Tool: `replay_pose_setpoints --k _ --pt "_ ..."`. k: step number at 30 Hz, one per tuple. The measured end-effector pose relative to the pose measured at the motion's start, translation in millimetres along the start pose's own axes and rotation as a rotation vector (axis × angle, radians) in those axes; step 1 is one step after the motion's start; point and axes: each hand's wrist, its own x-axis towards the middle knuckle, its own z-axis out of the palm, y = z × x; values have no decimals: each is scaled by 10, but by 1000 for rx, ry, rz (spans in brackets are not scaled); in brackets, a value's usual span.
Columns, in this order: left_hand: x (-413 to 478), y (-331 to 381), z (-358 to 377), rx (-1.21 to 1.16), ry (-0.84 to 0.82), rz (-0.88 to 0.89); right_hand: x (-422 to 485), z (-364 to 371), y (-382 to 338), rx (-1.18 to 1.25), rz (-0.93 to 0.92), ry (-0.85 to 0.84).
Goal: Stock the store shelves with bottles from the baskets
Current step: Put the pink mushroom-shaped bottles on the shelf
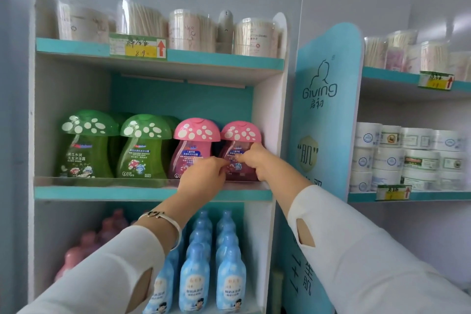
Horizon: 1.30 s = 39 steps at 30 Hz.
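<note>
**A:** What's closest?

**B:** White sleeves (369, 257) and a bracelet (163, 216) on the left wrist. Under the arms stand rows of blue bottles (195, 278) with a cartoon child on each label. Their Chinese print is too soft to read. Blurred pink bottles (76, 255) sit to their left.

**A:** And the hands?

**B:** Both are on the end bottle (240, 132), which has a pink mushroom cap. It stands last on the right of the middle shelf (102, 192), by the side wall. The right hand (254, 160) curls round its right side, thumb on the front. The left hand (204, 176) has bunched fingers with the tips at the bottle's front. I cannot tell whether they pinch it.

**A:** Can you read anything?

**B:** The hands cover most of that label, and the left hand hides the lower label of the second pink bottle (195, 145). The green bottles (142, 145) read "270ml" and "shampoo and body wash".

**A:** Further back?

**B:** The side panel (319, 90) says "Giving". On the top shelf (224, 60) are clear tubs (256, 38), one marked "COTTON SWABS". A tag (137, 47) shows a handwritten "8.9" and a red up arrow. The print on the white jars (390, 158) off to the right is too small to read.
</note>
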Motion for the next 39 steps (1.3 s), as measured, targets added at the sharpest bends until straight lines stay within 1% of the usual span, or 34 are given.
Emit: replay_pose_setpoints --k 4,8,12,15,17,18,20,22,24,28,30,33,36,39 --pt "-13 3 -21 11 -16 -2 -62 -34 8 -204 -12 26" --pt "-24 18 -34 -10 -13 -17 -188 -76 -21 -482 -72 30" --pt "-25 44 -41 -29 -10 -20 -322 -64 -27 -651 -100 58" --pt "-25 62 -74 -74 6 -15 -458 -73 10 -737 -187 134" --pt "-25 63 -98 -82 34 -30 -495 -61 34 -775 -291 183" --pt "-27 53 -101 -66 50 -40 -489 -47 46 -807 -336 170" --pt "-42 27 -104 -22 88 -65 -454 -18 41 -837 -369 71" --pt "-61 -4 -101 7 107 -94 -372 12 21 -850 -306 -17" --pt "-71 -29 -103 20 104 -131 -281 60 -28 -894 -271 -47" --pt "-39 -73 -78 77 137 -169 -88 175 -70 -954 -254 -140" --pt "-9 -80 -50 111 166 -190 -158 166 -107 -1003 -297 -181" --pt "26 -83 -19 115 196 -205 -196 142 -75 -1005 -342 -204" --pt "46 -94 -7 54 218 -240 -196 148 -47 -959 -337 -228" --pt "46 -111 12 26 235 -234 -213 130 -74 -952 -333 -242"
